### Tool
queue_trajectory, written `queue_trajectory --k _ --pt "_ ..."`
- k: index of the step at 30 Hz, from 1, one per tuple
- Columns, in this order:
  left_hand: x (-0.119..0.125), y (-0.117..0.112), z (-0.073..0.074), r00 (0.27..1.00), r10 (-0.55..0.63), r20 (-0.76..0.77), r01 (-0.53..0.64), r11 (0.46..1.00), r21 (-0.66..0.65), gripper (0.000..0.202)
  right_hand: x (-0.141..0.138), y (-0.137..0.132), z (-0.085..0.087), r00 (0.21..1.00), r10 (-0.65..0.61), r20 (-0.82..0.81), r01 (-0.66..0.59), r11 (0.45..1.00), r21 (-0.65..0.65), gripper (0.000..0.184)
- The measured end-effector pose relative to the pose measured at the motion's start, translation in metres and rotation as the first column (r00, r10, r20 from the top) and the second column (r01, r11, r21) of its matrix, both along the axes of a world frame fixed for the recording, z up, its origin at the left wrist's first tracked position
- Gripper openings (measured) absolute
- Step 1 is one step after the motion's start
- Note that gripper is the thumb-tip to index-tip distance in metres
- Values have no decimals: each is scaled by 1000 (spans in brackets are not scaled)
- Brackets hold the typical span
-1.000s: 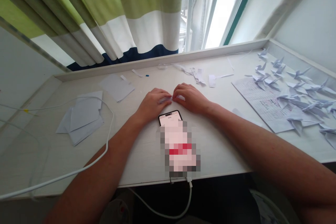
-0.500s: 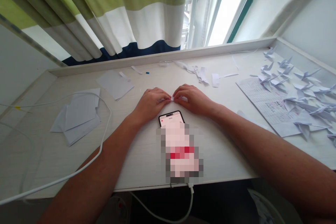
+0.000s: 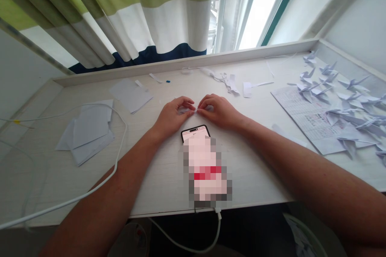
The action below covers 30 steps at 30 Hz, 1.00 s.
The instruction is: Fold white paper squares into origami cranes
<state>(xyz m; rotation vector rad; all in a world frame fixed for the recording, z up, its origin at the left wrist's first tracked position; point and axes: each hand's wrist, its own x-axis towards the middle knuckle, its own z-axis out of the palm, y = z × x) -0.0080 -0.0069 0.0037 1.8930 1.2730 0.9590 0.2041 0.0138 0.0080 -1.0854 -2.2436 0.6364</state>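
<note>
Both hands meet over the white desk, just beyond a phone (image 3: 195,131). A small piece of white folded paper (image 3: 196,110) shows between the fingertips, mostly hidden by them. My left hand (image 3: 177,114) pinches it from the left, thumb below and fingers curled above. From the right, my right hand (image 3: 217,109) pinches the same paper with thumb and forefinger, the other fingers bent. To the right, several folded paper cranes (image 3: 351,84) stand on and around a written sheet (image 3: 304,116).
Loose square sheets (image 3: 90,128) lie at the left, with another stack (image 3: 131,94) behind them. Paper strips (image 3: 230,84) lie near the back ledge. A white cable (image 3: 120,156) crosses over my left forearm. A second cable (image 3: 219,217) runs from the phone over the desk's front edge.
The left fingers have lifted and spread slightly from the thumb, while both hands stay at the paper. The whole view has shifted a little.
</note>
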Motion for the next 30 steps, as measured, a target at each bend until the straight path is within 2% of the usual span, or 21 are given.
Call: queue_trajectory --k 7,12,18,26,30 --pt "3 1 0 993 37 109 -26 995 -101 35 -8 -2 4 993 -109 -38 106 992 -74 18" --pt "4 0 3 989 61 137 -40 988 -149 38 -9 -3 5 977 -199 -76 184 969 -165 8" --pt "4 1 2 987 80 139 -59 987 -149 34 -5 -3 7 979 -158 -127 129 969 -212 7" --pt "6 4 0 989 87 120 -73 990 -117 28 -6 0 7 979 -157 -128 125 966 -228 5" --pt "3 2 0 996 67 65 -61 994 -90 22 -2 -1 8 992 -62 -108 40 980 -196 7"
